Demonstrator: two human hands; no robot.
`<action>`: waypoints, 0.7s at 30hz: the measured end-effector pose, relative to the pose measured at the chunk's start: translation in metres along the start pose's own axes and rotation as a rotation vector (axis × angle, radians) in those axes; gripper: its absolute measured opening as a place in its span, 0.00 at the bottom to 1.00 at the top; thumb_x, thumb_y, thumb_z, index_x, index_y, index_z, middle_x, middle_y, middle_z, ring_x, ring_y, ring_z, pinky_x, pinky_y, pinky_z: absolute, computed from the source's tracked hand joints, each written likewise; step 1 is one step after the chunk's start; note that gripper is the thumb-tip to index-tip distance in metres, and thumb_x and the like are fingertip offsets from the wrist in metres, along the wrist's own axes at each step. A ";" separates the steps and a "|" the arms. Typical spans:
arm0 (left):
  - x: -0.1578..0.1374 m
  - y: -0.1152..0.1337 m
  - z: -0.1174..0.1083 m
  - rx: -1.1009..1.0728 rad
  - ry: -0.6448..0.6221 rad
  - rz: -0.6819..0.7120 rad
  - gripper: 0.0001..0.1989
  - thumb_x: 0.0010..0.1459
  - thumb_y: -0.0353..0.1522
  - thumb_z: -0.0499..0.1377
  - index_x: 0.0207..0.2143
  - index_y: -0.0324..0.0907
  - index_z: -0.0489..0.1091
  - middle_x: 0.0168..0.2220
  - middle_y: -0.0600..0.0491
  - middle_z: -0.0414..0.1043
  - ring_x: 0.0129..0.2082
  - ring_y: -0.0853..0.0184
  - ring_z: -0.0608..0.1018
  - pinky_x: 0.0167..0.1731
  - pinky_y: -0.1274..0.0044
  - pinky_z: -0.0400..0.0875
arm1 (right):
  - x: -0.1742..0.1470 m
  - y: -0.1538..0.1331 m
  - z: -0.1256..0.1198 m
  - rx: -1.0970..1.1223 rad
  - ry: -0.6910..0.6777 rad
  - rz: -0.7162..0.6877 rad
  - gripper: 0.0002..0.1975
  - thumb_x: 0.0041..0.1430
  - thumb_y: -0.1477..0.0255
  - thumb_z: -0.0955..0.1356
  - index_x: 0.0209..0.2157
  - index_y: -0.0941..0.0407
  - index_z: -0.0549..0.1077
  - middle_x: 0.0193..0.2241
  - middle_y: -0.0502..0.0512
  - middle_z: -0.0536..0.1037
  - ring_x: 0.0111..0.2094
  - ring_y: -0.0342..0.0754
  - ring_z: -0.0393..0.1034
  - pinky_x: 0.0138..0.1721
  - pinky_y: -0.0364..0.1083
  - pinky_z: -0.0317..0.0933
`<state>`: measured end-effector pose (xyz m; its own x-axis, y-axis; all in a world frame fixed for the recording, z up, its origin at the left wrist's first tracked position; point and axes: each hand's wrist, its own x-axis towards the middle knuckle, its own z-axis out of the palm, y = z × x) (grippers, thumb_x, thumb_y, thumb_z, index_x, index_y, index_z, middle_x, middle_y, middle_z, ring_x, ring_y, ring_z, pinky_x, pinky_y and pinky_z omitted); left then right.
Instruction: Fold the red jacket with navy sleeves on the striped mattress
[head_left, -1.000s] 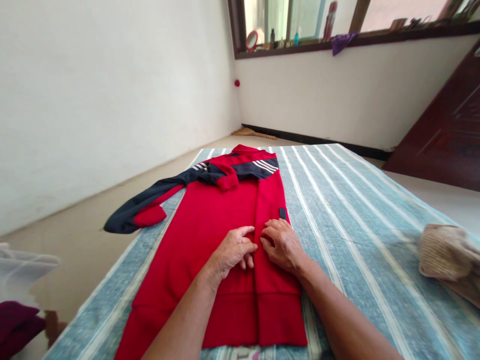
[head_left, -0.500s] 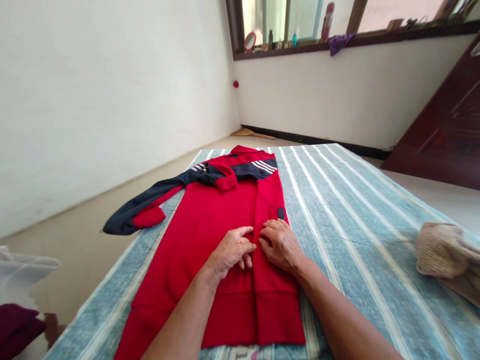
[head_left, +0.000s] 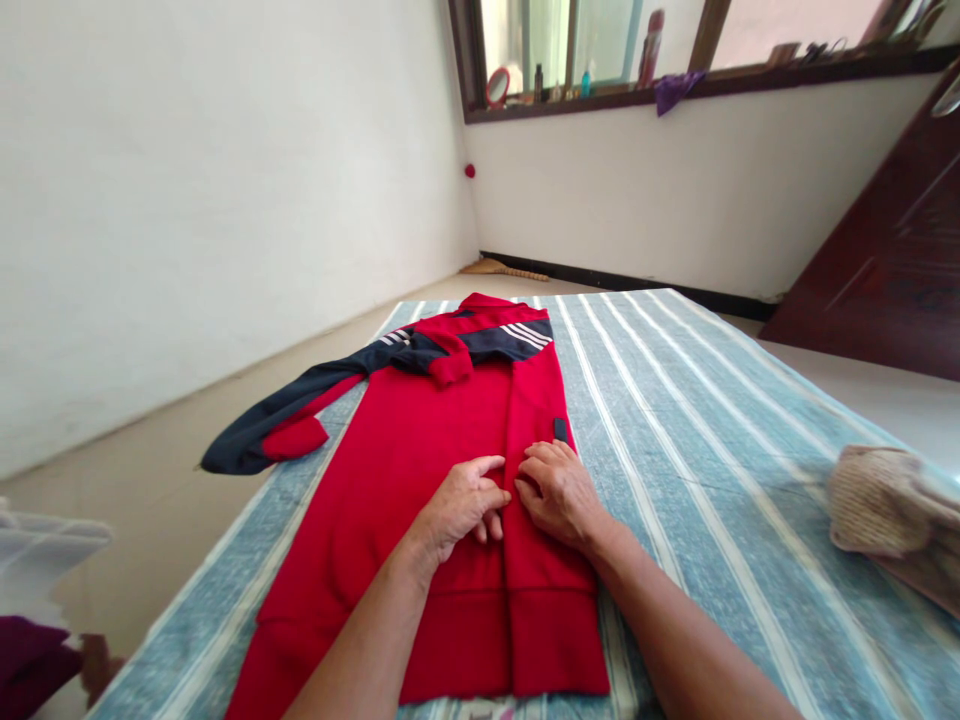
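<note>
A red jacket [head_left: 442, 440] with navy shoulders and white stripes lies spread on the bed, its collar at the far end. Its right side is folded inward as a long strip [head_left: 551, 560] down to the ribbed hem. My left hand [head_left: 469, 505] rests on the jacket beside the strip's inner edge, index finger and thumb stretched out, the other fingers bent. On the strip lies my right hand [head_left: 556, 490], palm down, fingers slightly bent on the cloth, near a small dark tab [head_left: 560, 430]. One navy sleeve [head_left: 292, 410] reaches out over the bed's left edge.
Blue-and-white striped cloth [head_left: 720, 470] covers the bed. A beige knitted item [head_left: 877, 500] lies at right. Whitish plastic [head_left: 52, 540] and dark purple cloth [head_left: 34, 665] are at lower left. Bottles and a round mirror [head_left: 497, 87] stand on the windowsill; a dark red door [head_left: 885, 250] is at right.
Both hands keep nearly the same place and pose on the jacket. The whole view has shifted very slightly.
</note>
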<state>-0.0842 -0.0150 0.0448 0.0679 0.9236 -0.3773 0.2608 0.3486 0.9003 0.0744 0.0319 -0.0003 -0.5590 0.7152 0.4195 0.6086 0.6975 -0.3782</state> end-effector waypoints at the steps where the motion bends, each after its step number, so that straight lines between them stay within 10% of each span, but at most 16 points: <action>1: 0.000 0.000 0.000 0.003 0.001 0.002 0.36 0.51 0.30 0.56 0.62 0.27 0.53 0.18 0.59 0.68 0.16 0.71 0.72 0.15 0.82 0.60 | 0.000 0.000 0.000 -0.001 -0.003 0.003 0.06 0.59 0.74 0.66 0.28 0.55 0.72 0.31 0.54 0.74 0.38 0.49 0.64 0.44 0.49 0.54; 21: 0.003 -0.001 0.000 -0.035 0.017 -0.013 0.38 0.48 0.31 0.58 0.62 0.28 0.54 0.17 0.60 0.67 0.14 0.72 0.71 0.13 0.84 0.59 | 0.000 -0.002 -0.001 -0.003 0.006 0.002 0.06 0.59 0.75 0.66 0.27 0.55 0.71 0.31 0.53 0.74 0.37 0.48 0.65 0.44 0.48 0.54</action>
<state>-0.0841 -0.0128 0.0432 0.0480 0.9216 -0.3851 0.2275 0.3654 0.9026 0.0739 0.0309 0.0013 -0.5547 0.7164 0.4233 0.6115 0.6959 -0.3765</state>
